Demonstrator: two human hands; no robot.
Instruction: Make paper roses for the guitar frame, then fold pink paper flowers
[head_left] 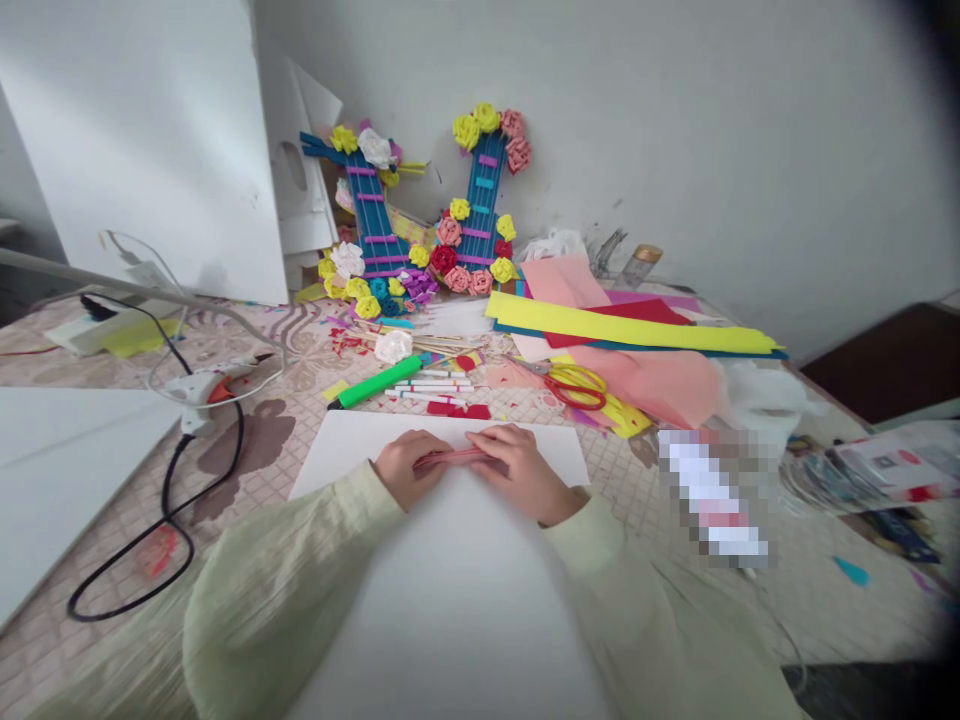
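Between my two hands is a narrow folded strip of pink paper [459, 457], held level above a white board [465, 590]. My left hand [411, 468] pinches its left end, fingers curled over it. At the other end my right hand [521, 470] is closed on the strip, thumb and fingertips pressed together. Part of the paper is hidden under the fingers. Just past the board's far edge lie a green tube-like stick [381, 381], several thin markers [431, 385] and red paper scraps [457, 410].
Red-handled scissors [576, 388] rest beside pink crepe paper [652, 385] and a long yellow strip [630, 322]. A glue gun [206, 390] with a black cable lies at left. Two flower-trimmed blue paper guitars [375, 225] lean on the wall. A blurred-out object [712, 495] is at right.
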